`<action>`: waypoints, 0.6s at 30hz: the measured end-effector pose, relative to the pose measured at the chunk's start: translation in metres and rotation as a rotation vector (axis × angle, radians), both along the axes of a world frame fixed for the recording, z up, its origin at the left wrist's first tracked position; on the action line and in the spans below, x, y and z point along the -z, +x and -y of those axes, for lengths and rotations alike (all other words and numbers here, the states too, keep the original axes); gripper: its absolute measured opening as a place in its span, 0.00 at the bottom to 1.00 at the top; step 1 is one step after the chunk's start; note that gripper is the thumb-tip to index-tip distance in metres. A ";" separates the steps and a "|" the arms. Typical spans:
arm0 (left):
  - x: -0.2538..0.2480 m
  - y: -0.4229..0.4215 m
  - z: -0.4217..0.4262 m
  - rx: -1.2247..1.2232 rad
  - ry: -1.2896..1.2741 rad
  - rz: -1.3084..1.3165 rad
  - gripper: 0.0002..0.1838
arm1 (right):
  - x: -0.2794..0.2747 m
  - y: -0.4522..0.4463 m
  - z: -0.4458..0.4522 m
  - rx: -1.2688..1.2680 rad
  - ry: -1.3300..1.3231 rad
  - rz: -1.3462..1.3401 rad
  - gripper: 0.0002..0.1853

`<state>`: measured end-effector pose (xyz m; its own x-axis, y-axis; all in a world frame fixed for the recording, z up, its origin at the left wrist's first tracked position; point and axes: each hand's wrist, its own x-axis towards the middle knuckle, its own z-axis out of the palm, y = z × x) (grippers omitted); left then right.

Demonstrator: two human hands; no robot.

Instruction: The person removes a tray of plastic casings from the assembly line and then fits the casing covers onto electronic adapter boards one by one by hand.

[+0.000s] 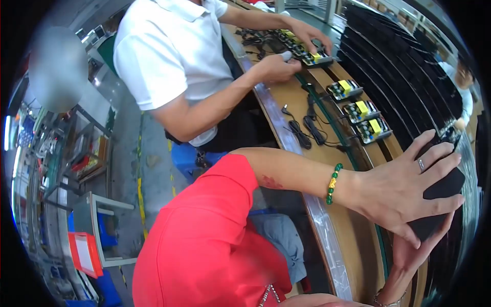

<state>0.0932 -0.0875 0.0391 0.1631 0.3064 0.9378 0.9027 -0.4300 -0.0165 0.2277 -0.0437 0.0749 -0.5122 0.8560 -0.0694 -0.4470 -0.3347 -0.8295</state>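
Note:
My left hand [404, 189], with a ring and a green bead bracelet, lies with spread fingers over a dark, smooth, box-like black piece [445, 187]. Its fingertips curl over the far edge. From below, my right hand [411, 250] supports the same piece, its fingers mostly hidden behind it. What is inside or under the black piece cannot be made out. Beyond my left hand, several circuit boards with yellow transformers [372, 130] sit in a row on the bench, with black cables [314, 129] beside them.
A co-worker in a white shirt [158, 56] sits on my left, both hands at another circuit board [316, 57]. Black ribbed panels [391, 66] run along the bench's far side. Another person [464, 89] is across it. A red-framed tray [85, 254] stands at the left.

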 end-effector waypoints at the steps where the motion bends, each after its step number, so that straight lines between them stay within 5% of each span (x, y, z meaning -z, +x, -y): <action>1: -0.001 -0.004 0.004 -0.009 -0.009 -0.013 0.54 | 0.004 -0.002 -0.001 -0.010 -0.010 -0.007 0.34; 7: 0.019 -0.024 0.012 0.052 -0.070 0.006 0.53 | 0.054 0.015 -0.038 -0.584 -0.003 -0.157 0.31; 11: -0.015 -0.070 0.020 0.184 -0.283 0.190 0.45 | 0.027 0.014 -0.048 -0.386 0.457 0.215 0.25; 12: -0.021 -0.091 0.004 -0.034 -0.112 0.020 0.42 | 0.020 0.013 -0.055 -0.283 0.660 0.322 0.23; 16: -0.048 -0.136 0.021 -0.084 -0.387 0.039 0.54 | 0.050 0.016 -0.084 -0.108 0.794 0.436 0.18; 18: -0.059 -0.140 0.027 -0.248 -0.554 -0.329 0.58 | 0.073 0.008 -0.083 -0.157 0.777 0.545 0.16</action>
